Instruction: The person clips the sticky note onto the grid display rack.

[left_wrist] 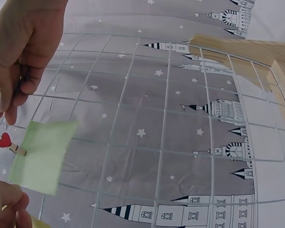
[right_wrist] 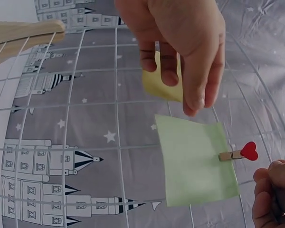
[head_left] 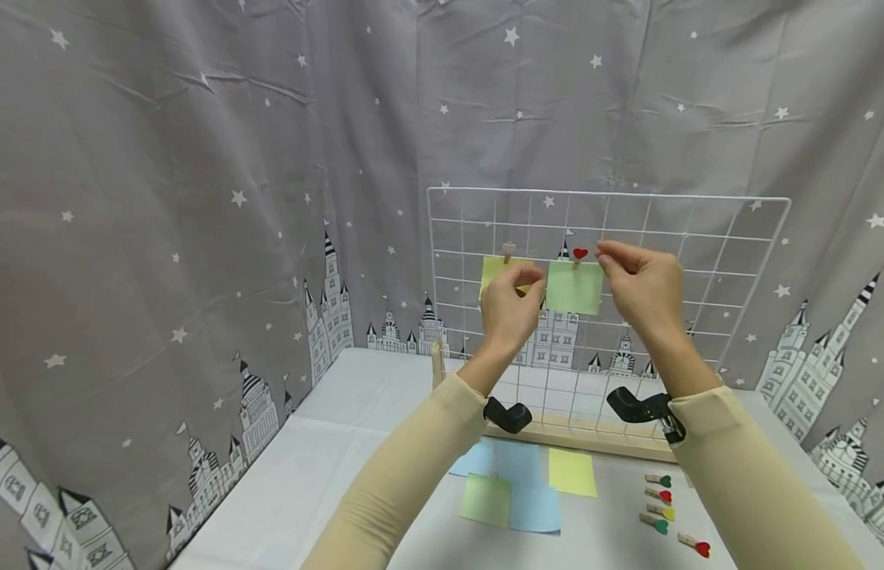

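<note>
Up on the wire grid, a green note is hanging from a red-heart clip, with the right hand curling empty just beside that clip. Meanwhile the left hand is pinching the yellow note next to it, while spare notes and clips are lying on the surface below.

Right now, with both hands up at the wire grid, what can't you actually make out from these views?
- Left hand: head view shows its back, so its contact with the yellow note is hidden.
- Yellow note's clip: too small in the head view; hidden behind the hand in the right wrist view.
- Right hand: cut off by the edge in the right wrist view; whether it touches the red-heart clip is unclear.
</note>
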The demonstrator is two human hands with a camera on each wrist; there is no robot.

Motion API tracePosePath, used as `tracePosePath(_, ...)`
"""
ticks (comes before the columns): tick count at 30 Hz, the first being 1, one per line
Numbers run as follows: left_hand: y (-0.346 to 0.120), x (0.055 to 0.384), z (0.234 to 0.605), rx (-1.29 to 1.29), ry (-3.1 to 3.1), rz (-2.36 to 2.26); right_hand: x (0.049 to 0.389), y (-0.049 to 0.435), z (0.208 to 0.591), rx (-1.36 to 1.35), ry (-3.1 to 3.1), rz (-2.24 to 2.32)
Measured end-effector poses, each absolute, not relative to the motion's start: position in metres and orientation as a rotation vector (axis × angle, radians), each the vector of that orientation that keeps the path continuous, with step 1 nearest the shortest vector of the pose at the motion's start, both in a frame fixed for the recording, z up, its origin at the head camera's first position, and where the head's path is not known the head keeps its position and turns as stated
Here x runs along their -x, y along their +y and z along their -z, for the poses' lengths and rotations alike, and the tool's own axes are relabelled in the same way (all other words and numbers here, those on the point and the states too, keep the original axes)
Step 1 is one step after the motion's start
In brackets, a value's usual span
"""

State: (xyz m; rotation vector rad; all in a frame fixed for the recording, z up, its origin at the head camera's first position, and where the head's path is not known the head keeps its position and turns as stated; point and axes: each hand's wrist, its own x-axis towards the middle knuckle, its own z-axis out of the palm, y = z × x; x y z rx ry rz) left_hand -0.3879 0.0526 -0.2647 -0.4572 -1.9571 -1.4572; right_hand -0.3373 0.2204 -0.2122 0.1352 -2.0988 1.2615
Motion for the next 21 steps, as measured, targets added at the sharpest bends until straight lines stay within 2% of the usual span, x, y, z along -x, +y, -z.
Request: tracePosePath(21,0.034,0.387,0.289,0.432,-2.005,1.467,0.329,0.233,0.235,-0.095,-2.148,-1.261)
